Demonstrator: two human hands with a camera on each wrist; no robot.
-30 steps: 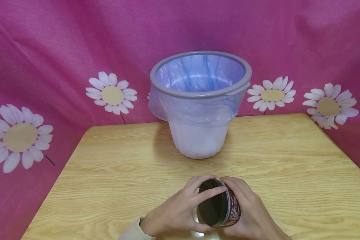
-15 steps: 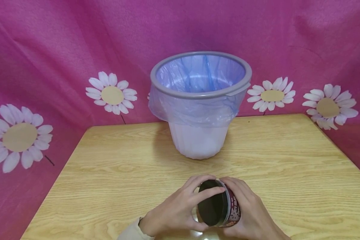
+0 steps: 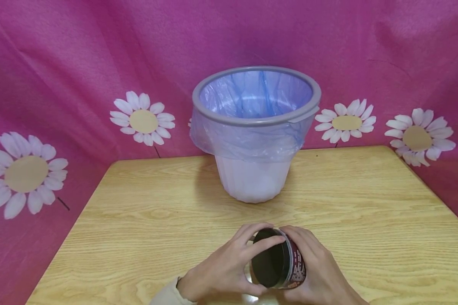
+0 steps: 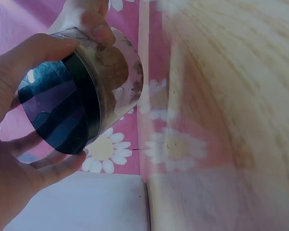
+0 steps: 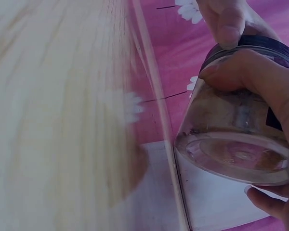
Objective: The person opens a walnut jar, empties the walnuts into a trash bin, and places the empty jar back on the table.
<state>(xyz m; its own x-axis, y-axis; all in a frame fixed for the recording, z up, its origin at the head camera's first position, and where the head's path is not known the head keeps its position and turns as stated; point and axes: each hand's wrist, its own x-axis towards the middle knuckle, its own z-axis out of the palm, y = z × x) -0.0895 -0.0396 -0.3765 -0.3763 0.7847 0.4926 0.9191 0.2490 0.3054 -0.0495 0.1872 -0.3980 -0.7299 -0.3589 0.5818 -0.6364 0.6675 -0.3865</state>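
A clear plastic jar (image 3: 298, 270) with a dark red printed label is held tilted low over the front of the table, its dark round lid (image 3: 268, 266) facing left. My left hand (image 3: 227, 264) grips the lid, fingers and thumb spread around its rim. My right hand (image 3: 319, 267) holds the jar's body from the other side. In the left wrist view the glossy lid (image 4: 58, 108) sits on the jar, and some brown residue shows through the clear wall (image 4: 113, 72). The right wrist view shows the jar's see-through base (image 5: 241, 156) and my right thumb on its side.
A white bin (image 3: 252, 178) with a grey rim (image 3: 252, 121) and a blue plastic liner (image 3: 248, 142) folded over it stands at the back middle of the wooden table (image 3: 137, 220). Behind it hangs a pink cloth (image 3: 156, 42) with white daisies.
Hands and jar stay almost in the same place. The left fingers shift very slightly on the lid; the bin does not move.
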